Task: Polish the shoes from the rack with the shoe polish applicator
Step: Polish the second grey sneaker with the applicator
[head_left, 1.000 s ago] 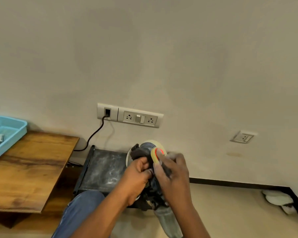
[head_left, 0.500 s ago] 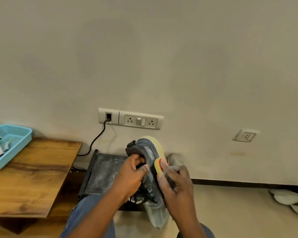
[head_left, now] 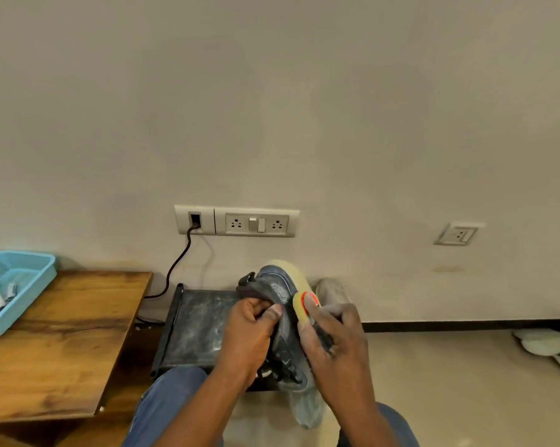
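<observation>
Grey fabric shoe (head_left: 283, 304), held up over a person's lap before the dark rack (head_left: 201, 330), is gripped at its collar by the left hand (head_left: 249, 333) while the right hand (head_left: 333, 340) presses a yellow sponge applicator (head_left: 301, 309) to its side; it looks light and soft, best braced there.

the shoe (head_left: 283, 293) is grey with a pale yellow sole; the applicator (head_left: 301, 309) at its 3 o'clock is yellow with an orange-red rim. at 9 o'clock the worktop (head_left: 62, 343) is brown wood grain, its tray (head_left: 30, 275) light blue. the rack (head_left: 194, 327) is black, smeared white.
</observation>
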